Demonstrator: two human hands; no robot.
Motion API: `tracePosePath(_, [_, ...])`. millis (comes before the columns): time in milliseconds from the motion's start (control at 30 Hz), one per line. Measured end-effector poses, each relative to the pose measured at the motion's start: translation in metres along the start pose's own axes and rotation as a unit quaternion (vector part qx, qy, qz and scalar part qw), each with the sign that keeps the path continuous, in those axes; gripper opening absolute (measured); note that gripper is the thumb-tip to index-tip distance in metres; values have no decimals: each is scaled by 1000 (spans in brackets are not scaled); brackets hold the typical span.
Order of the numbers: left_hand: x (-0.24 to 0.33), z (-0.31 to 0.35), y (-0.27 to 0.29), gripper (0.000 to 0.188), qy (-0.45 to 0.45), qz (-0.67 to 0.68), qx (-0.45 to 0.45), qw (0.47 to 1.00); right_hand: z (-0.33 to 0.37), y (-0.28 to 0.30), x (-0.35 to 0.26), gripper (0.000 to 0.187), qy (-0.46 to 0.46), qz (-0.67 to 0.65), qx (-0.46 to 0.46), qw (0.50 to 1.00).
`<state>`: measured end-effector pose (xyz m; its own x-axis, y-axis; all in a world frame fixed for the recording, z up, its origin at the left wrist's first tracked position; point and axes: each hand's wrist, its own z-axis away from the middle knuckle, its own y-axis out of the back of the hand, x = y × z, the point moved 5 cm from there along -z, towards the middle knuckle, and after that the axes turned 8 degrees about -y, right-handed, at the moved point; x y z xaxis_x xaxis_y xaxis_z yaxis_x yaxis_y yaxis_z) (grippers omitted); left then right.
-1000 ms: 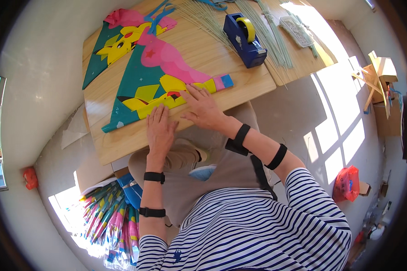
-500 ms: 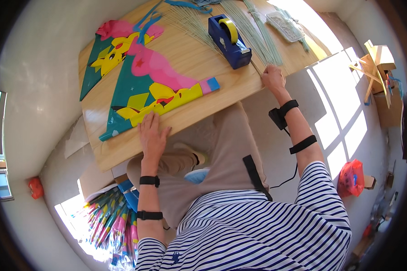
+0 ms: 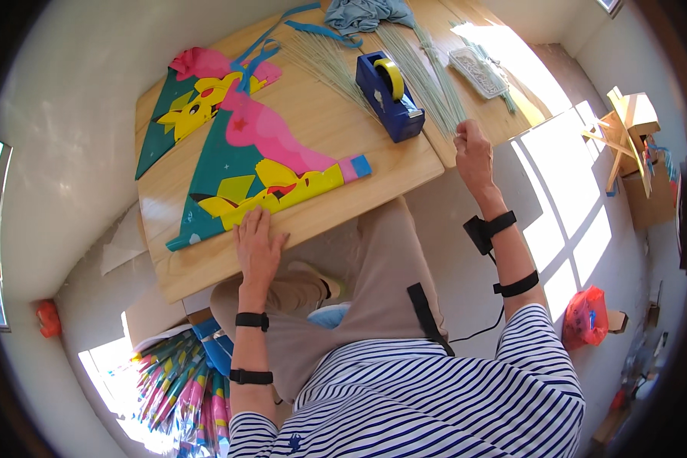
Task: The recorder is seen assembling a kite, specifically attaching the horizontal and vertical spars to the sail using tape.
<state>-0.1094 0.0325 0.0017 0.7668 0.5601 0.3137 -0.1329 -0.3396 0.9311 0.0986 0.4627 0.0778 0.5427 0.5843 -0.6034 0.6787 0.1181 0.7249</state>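
Note:
My left hand (image 3: 258,248) lies flat with fingers stretched out, pressing the near edge of a folded kite-like printed sheet (image 3: 240,179). This sheet is teal, pink and yellow with a cartoon figure, and a blue patch marks its right tip. My right hand (image 3: 475,159) is closed, its fingertips at the near ends of a spread of thin pale-green rods (image 3: 427,84). Whether a rod is between those fingers is hidden. Between the hands, farther back, stands a blue tape dispenser (image 3: 389,107) with a yellow roll. A second similar sheet (image 3: 183,107) lies behind the first.
Blue ribbons (image 3: 261,57) trail over the far sheet. A clear tray (image 3: 477,72) of small pieces and a bluish cloth (image 3: 366,14) are at the back of the wooden table (image 3: 389,183). Wrapped colourful bundles (image 3: 183,382) lie lower left; a red bag (image 3: 585,317) stands right.
The whole view has shifted, so the table appears lower. My right hand has moved slightly right along the rod ends, still closed. My left hand stays flat on the sheet.

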Motion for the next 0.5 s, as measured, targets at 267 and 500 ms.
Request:
tracePosePath(267, [1, 0, 4, 64, -2, -4, -2, 1000, -5, -26, -72, 17, 106, -25, 45, 993])
tracePosePath(500, [2, -4, -1, 66, -5, 1, -13, 1000, -61, -51, 41, 13, -20, 23, -20, 999])
